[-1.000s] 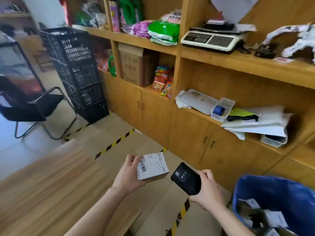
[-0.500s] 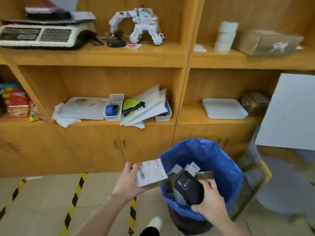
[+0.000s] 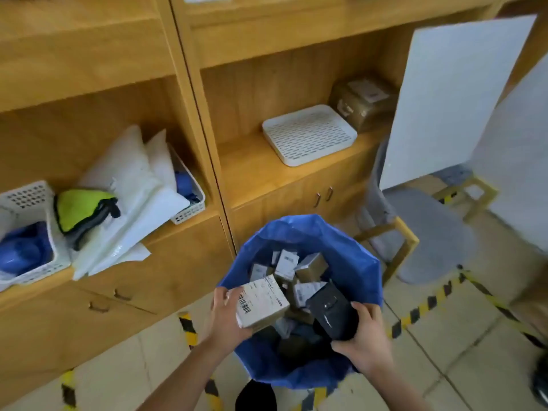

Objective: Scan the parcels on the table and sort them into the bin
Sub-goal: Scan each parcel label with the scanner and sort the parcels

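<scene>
Gripping parcel (image 3: 261, 304) in left hand (image 3: 226, 317), fingers and thumb curled round its left end. Held tilted, barcode label up, right over near-left rim of bin (image 3: 350, 256), not yet dropped in. Clutching black scanner (image 3: 332, 312) in right hand (image 3: 364, 339), fingers wrapped round its lower end, over bin's near-right side, just beside parcel; cannot tell if touching. Inside blue-lined bin: heap of small labelled boxes (image 3: 286, 264). Behind bin: wooden shelving (image 3: 189, 93), cupboard doors below. On right shelf: white slotted tray (image 3: 308, 133), brown box (image 3: 360, 100) just behind it. On left shelf: white basket (image 3: 29, 197) at far left, white mailer bags (image 3: 127, 185), yellow-green cloth (image 3: 80, 207) lying on bags. Right of bin: grey chair (image 3: 430, 232), white board (image 3: 453, 93) standing behind it. On tiled floor: yellow-black tape (image 3: 427, 307).
</scene>
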Available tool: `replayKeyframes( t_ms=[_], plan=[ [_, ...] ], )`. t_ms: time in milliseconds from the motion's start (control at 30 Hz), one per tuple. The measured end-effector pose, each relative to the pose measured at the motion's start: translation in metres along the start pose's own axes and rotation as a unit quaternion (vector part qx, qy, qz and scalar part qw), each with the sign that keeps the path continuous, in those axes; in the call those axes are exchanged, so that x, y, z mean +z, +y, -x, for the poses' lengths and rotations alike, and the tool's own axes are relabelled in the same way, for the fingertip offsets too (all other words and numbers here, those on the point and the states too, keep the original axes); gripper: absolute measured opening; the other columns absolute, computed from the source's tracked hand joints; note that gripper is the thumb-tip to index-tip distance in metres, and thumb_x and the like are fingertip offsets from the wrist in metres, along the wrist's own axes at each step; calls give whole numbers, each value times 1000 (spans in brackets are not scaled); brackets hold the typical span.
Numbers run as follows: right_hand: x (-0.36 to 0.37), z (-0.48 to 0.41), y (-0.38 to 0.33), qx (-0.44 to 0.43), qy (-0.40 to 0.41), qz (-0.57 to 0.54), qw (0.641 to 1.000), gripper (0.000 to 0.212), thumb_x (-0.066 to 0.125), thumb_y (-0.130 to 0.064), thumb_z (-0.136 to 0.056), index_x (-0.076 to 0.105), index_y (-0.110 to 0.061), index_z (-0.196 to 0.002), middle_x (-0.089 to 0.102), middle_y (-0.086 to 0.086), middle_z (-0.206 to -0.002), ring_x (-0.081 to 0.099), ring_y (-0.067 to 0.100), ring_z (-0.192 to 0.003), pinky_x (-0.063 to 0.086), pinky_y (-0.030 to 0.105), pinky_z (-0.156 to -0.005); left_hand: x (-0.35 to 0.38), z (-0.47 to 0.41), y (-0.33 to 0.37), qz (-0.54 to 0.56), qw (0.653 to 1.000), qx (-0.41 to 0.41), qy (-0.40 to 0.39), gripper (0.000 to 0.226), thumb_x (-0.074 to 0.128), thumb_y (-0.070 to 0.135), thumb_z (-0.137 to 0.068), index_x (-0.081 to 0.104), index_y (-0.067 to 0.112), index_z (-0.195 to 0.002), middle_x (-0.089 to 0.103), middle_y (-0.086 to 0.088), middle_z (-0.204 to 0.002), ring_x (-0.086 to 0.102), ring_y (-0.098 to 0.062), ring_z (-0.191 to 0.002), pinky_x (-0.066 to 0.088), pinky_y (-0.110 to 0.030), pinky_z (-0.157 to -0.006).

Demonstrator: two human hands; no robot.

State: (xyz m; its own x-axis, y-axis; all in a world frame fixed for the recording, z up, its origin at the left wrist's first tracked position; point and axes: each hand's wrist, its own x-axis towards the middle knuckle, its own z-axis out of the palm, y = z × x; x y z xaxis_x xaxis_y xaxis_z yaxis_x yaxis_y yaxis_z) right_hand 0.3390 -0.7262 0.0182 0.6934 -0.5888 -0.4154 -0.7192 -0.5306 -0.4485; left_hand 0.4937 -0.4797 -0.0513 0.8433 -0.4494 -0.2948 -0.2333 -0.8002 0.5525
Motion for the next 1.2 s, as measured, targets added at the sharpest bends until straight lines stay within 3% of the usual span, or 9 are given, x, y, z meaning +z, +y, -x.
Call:
replayKeyframes(
  t_ms=[167, 333, 567, 667, 800, 867, 1000, 1200],
  plan=[
    [38, -43, 3, 82, -21, -49, 995, 94, 84, -30, -52, 45, -17, -137, 35, -2, -128, 52, 22, -112, 48, 33, -87, 42, -53, -14, -13, 997, 9, -74, 96, 83, 47, -59, 39, 23, -140, 27, 4, -123, 46, -18, -116, 49, -30, -89],
    [79, -82, 21, 147, -27, -82, 985, 92, 82, -32, -49, 49, -20, -134, 35, -6, -124, 50, 20, -112, 49, 45, -90, 97, -96, -34, -54, 985, 39, -160, 97, 84, 45, -60, 36, 22, -141, 23, 1, -126, 45, -23, -119, 47, -33, -96],
    [144, -124, 54, 181, -51, -53, 981, 89, 82, -34, -59, 42, -24, -138, 33, -6, -124, 50, 21, -110, 42, 42, -90, 170, -140, -59, -109, 956, 98, -253, 92, 83, 39, -66, 35, 22, -143, 24, -1, -128, 45, -26, -115, 49, -35, -91],
    [166, -126, 62, 199, -51, -65, 976, 85, 81, -32, -59, 44, -24, -135, 33, -7, -122, 50, 19, -107, 40, 41, -89, 192, -143, -64, -90, 946, 89, -298, 97, 85, 36, -66, 31, 25, -145, 19, 1, -136, 43, -25, -123, 48, -33, -92],
    [175, -121, 70, 210, -53, -65, 974, 89, 81, -32, -58, 42, -24, -137, 31, -7, -124, 49, 19, -112, 42, 43, -93, 202, -143, -61, -131, 911, 68, -385, 118, 86, 39, -66, 7, 36, -153, -19, 4, -155, 5, -27, -147, 33, -42, -114],
    [171, -116, 74, 211, -50, -70, 974, 91, 81, -33, -57, 41, -24, -138, 30, -7, -126, 48, 19, -114, 42, 45, -94, 200, -143, -54, -163, 903, 69, -392, 116, 84, 41, -69, 4, 37, -153, -22, 3, -155, -4, -29, -148, 32, -44, -114],
    [150, -101, 74, 208, -38, -81, 974, 93, 81, -34, -56, 41, -24, -139, 32, -8, -129, 48, 18, -118, 44, 44, -96, 184, -144, -30, -192, 905, 112, -363, 98, 79, 39, -76, 16, 34, -151, -1, 0, -155, 15, -28, -143, 46, -43, -102],
    [102, -64, 73, 203, 15, -113, 972, 89, 78, -34, -56, 43, -26, -138, 34, -7, -127, 48, 19, -118, 41, 40, -96, 147, -136, 25, -200, 911, 168, -318, 66, 67, 38, -88, 34, 24, -144, 33, 1, -138, 38, -19, -127, 45, -33, -96]
  ],
)
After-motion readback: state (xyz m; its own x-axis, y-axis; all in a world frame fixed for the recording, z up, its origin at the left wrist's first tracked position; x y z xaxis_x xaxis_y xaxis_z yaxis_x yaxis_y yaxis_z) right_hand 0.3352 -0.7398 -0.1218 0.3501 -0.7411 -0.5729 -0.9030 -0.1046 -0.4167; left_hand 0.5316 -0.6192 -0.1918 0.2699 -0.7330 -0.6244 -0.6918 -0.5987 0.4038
